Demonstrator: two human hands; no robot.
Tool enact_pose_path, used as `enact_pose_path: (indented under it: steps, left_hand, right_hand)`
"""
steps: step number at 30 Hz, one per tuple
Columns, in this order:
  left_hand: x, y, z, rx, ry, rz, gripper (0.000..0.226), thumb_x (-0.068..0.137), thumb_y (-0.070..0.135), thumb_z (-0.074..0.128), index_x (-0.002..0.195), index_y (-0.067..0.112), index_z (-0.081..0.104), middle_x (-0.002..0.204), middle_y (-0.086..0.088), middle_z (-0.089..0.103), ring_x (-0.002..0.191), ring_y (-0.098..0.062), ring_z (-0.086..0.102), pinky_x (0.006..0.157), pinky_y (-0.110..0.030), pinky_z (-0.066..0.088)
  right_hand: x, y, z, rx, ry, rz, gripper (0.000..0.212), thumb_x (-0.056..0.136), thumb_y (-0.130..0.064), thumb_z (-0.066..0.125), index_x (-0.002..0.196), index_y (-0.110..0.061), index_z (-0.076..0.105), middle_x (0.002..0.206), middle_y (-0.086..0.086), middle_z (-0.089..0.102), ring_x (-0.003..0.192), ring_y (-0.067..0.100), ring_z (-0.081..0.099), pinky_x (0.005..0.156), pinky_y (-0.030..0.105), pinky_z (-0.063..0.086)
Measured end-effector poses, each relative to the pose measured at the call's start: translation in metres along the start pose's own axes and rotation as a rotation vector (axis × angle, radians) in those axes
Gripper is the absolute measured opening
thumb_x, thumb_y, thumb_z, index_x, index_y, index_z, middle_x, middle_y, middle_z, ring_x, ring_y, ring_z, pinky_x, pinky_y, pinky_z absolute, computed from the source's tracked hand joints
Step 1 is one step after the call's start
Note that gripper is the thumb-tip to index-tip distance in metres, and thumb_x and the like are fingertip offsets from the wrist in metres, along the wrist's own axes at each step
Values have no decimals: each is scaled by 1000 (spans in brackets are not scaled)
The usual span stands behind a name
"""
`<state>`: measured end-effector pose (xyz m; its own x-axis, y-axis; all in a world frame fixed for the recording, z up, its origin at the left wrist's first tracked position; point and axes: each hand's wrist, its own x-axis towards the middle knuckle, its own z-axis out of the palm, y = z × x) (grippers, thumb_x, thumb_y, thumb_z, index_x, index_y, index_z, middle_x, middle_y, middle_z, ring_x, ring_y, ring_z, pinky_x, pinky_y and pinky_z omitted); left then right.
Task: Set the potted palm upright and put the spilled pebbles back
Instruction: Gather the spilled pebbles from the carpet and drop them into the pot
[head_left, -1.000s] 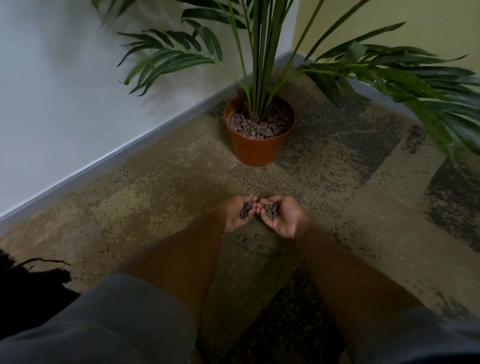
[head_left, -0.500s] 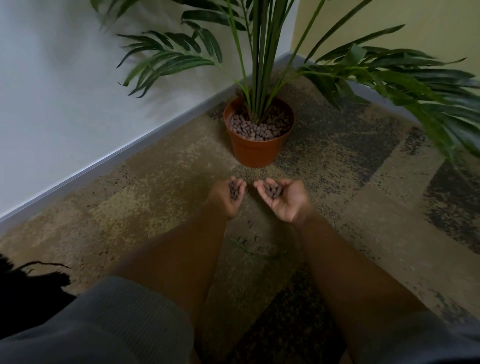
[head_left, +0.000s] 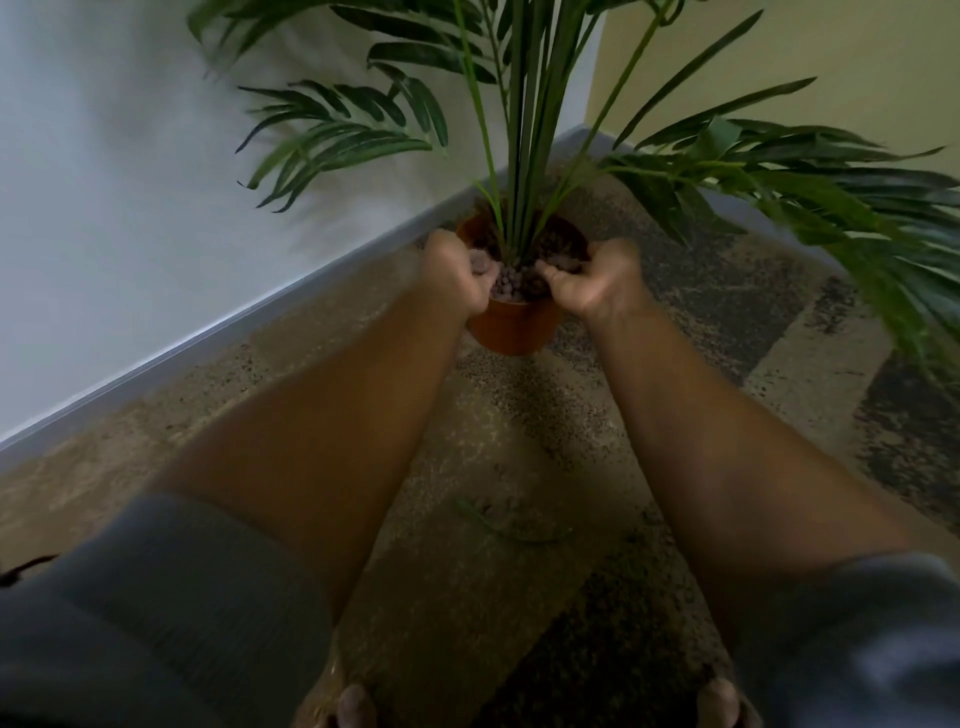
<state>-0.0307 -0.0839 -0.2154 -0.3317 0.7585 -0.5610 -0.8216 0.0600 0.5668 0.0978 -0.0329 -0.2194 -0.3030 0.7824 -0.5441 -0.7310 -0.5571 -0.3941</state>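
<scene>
Palm (head_left: 519, 130): upright in its pot, stems rising from the middle of the pot and out of the top edge; fronds spread left toward the white wall and right across the floor.
Pot (head_left: 517, 325): terracotta-coloured, standing on the carpet in the room corner, close to the grey skirting board (head_left: 218, 332).
Pebbles (head_left: 511, 283): small rounded grey-brown pieces fill the pot surface around the stems; some lie between the two hands at the near rim.
Left hand (head_left: 457, 273): over the left side of the pot rim, fingers curled inward around pebbles, knuckles turned away from the camera.
Right hand (head_left: 597, 280): over the right side of the pot rim, palm tilted toward the stems, fingers cupped; motion blur hides whether pebbles lie in it.
Forearms: both bare, reaching forward from grey sleeves (head_left: 171, 613) at the lower corners.
Carpet (head_left: 322, 395): mottled tan, brown and dark patches.
Loose leaf fragment (head_left: 511, 527): thin green strip lying on the carpet between the forearms, well apart from the pot; a few faint pebble-like spots beside it, too blurred to confirm.
Toes (head_left: 356, 706): bare, at the bottom edge.
</scene>
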Motion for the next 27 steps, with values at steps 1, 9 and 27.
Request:
enact_pose_path:
  steps: [1,9,27]
  left_hand:
    - [0,3,3,13,-25,-7,45,103,24,25,137,0,43,77,-9,42,62,-14,37,99,-32,45]
    - [-13,15,6,-108,-131,-23,52,105,18,18,151,-3,5,160,-15,8,147,-33,13,119,-46,17]
    - [-23,-56,-79,510,68,-114,32,100,26,44,127,14,57,111,4,66,77,-4,57,70,-16,48]
  right_hand:
    - [3,-2,1,3,-5,7,54,103,-23,19,150,0,26,155,21,31,145,34,28,120,50,20]
    - [13,-11,-9,43,1,37,54,102,-22,24,154,-6,18,159,20,21,146,38,25,115,53,29]
    - [-31,41,-74,-804,-61,257,23,98,-5,49,120,0,53,102,17,66,87,26,69,69,29,62]
